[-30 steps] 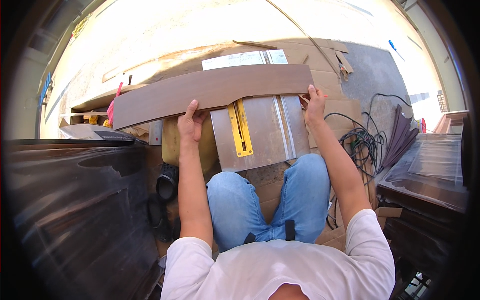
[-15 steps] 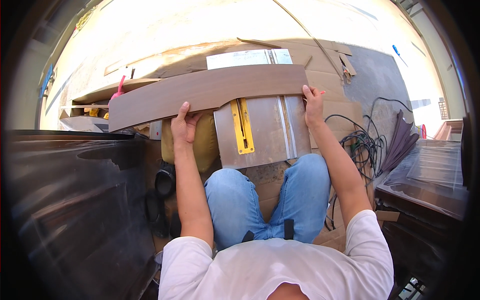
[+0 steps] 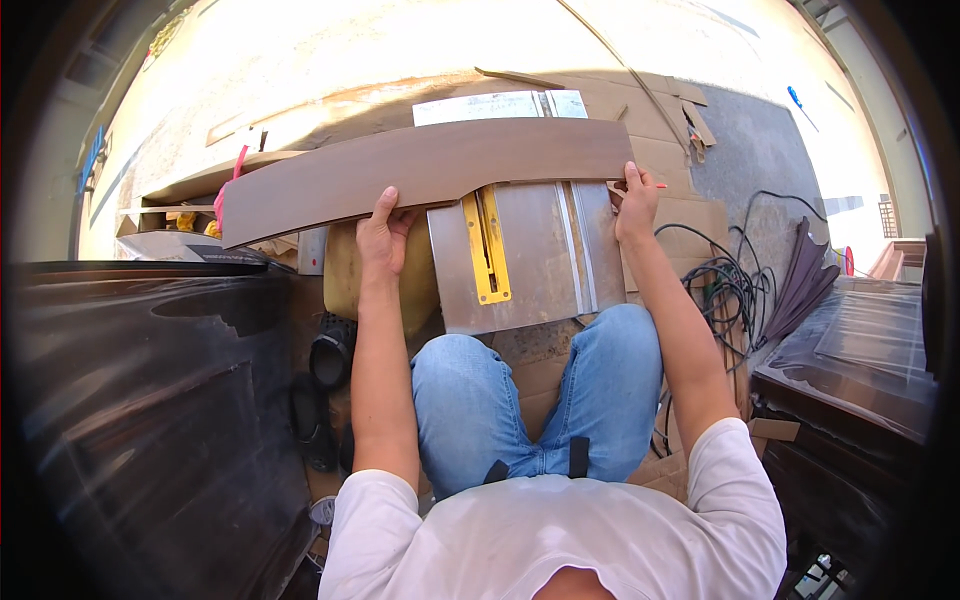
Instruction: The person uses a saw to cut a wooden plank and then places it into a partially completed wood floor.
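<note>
A long brown wooden board (image 3: 420,170) with a curved, notched near edge spans the far part of a table saw (image 3: 535,270). My left hand (image 3: 385,235) grips its near edge left of the notch, thumb on top and fingers beneath. At the board's right end, my right hand (image 3: 635,205) holds the corner, and a thin red-tipped stick, perhaps a pencil, pokes out beside those fingers. The saw's yellow throat plate (image 3: 487,250) shows just in front of the board. Whether the board rests on the metal top or is lifted off it, I cannot tell.
Plastic-wrapped dark furniture (image 3: 150,400) stands at left, with more wrapped panels (image 3: 860,330) at right. Black cables (image 3: 725,285) and a folded umbrella (image 3: 800,280) lie right of the saw. Cardboard (image 3: 665,160) covers the floor. Black shoes (image 3: 332,355) sit by my left forearm.
Both hands have shifted the board slightly away from me and to the right. My left hand sits a little farther right, still gripping the near edge.
</note>
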`<action>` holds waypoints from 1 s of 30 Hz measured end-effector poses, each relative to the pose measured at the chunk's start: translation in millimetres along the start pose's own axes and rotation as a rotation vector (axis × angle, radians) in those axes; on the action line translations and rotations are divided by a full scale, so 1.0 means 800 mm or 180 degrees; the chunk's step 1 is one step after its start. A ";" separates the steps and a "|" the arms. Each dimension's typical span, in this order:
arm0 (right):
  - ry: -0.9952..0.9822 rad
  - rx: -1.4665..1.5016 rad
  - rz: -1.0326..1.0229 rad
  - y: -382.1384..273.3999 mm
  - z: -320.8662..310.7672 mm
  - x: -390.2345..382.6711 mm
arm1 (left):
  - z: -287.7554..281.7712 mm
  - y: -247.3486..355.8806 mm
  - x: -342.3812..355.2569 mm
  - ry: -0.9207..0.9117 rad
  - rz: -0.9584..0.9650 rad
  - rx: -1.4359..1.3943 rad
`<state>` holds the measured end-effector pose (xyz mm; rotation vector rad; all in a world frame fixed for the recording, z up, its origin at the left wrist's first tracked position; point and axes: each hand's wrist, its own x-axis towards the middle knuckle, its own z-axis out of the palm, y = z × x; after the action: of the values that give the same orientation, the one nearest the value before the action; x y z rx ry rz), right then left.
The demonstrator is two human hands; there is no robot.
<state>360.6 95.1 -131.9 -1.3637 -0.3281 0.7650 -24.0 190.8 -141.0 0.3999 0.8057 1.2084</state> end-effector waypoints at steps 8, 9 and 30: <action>0.0211 0.0078 -0.0086 -0.006 -0.005 0.005 | 0.017 -0.015 0.012 -0.0021 0.0006 0.0021; 0.0259 0.0102 -0.0092 -0.006 -0.004 0.007 | 0.020 -0.017 0.013 -0.0006 0.0049 0.0005; 0.0153 0.0081 -0.0069 -0.001 -0.013 0.016 | 0.019 -0.019 0.014 0.0095 0.0026 -0.0022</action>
<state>377.1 95.5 -135.8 -1.3506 -0.2940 0.7152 -1.4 198.1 -144.7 0.3807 0.8262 1.2269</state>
